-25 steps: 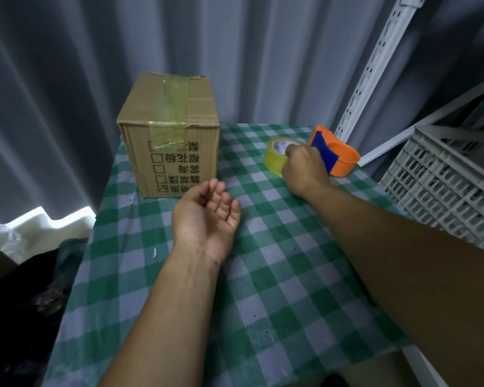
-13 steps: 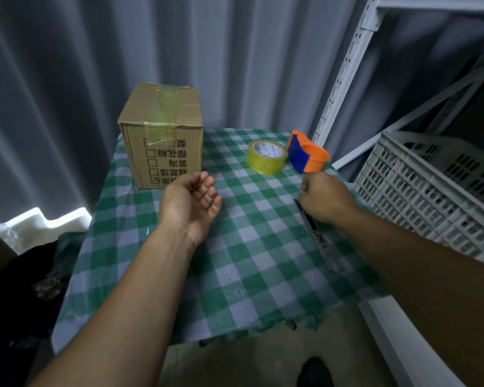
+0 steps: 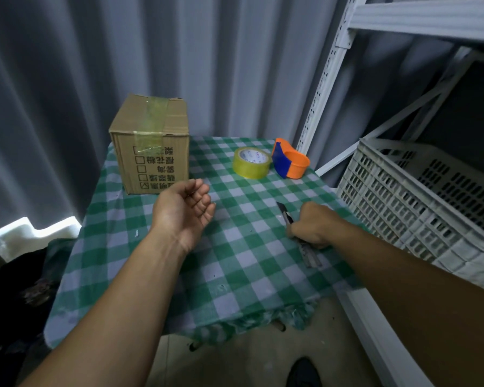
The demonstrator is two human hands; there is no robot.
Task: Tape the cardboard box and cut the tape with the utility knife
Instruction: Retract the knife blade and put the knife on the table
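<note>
A closed cardboard box stands at the table's far left, a strip of clear tape running over its top and down its front. A yellow tape roll lies flat at the far middle. My left hand hovers palm-up just in front of the box, fingers curled and holding nothing. My right hand rests on the cloth near the right edge, fingers closed around the dark utility knife. The knife's tip points away from me and its rear end sticks out behind my hand.
An orange and blue tape dispenser sits right of the roll. The green checked cloth covers a small table. A white plastic crate and white metal shelving stand to the right. Grey curtain hangs behind.
My right hand left the tape roll, came back toward me and closed on the utility knife on the cloth. My left hand stayed in front of the box.
</note>
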